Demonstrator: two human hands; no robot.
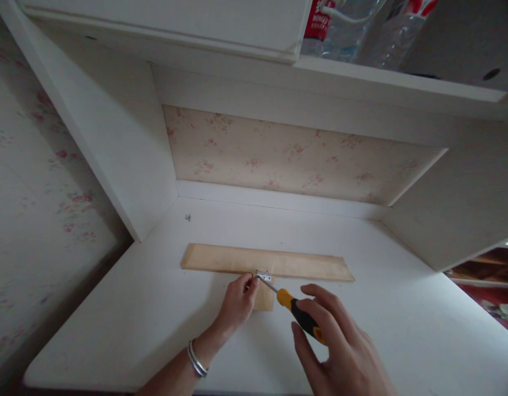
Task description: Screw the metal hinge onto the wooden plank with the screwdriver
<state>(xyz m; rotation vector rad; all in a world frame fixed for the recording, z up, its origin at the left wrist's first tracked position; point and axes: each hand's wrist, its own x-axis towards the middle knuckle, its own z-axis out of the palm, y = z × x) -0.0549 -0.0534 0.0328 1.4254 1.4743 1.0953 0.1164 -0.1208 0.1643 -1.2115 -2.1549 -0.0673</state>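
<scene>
My right hand (340, 341) has its fingers around the black and yellow handle of a screwdriver (301, 316), the grip loose. The screwdriver's shaft slants up and left to a small metal hinge (264, 276). Beside the shaft's tip, my left hand (239, 300) is closed in a pinch; whatever lies between its fingertips is too small to make out. The hinge sits where a long wooden board (266, 260) meets a short wooden piece (264, 297), which my left hand partly covers. A silver bracelet circles the left wrist.
Both boards lie on a white desk top (126, 330). A few small metal bits (188, 218) rest at its back left. White side panels (114, 126) flank the desk, and an overhead shelf (398, 80) holds plastic bottles (348, 33). Flowered wallpaper (270, 154) covers the wall behind.
</scene>
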